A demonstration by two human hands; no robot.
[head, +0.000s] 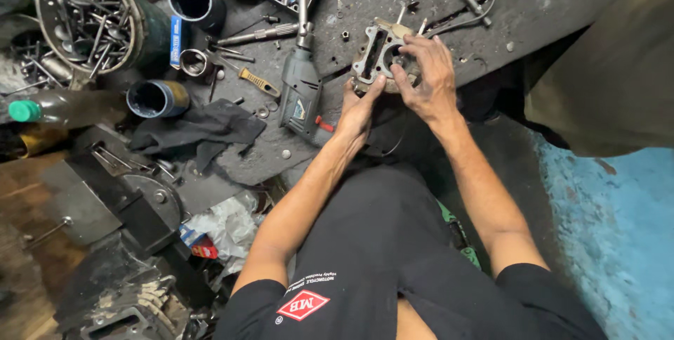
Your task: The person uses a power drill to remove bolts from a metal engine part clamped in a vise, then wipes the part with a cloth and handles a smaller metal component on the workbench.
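A grey metal engine cylinder block [373, 54] with a round bore and a rectangular opening rests at the near edge of the dark workbench [533, 3]. My left hand [360, 105] grips its near lower corner, thumb up along the side. My right hand [425, 73] lies over its right side, fingers curled onto the top face. Both hands are grimy.
An electric drill [300, 91] lies just left of the block. Further left are a yellow-handled tool [258, 82], a black rag [200, 126], dark cups [158, 98], a tin of bolts [88, 17], a green-capped bottle [56, 107] and a vise [119, 200]. A blue floor [618, 214] lies to the right.
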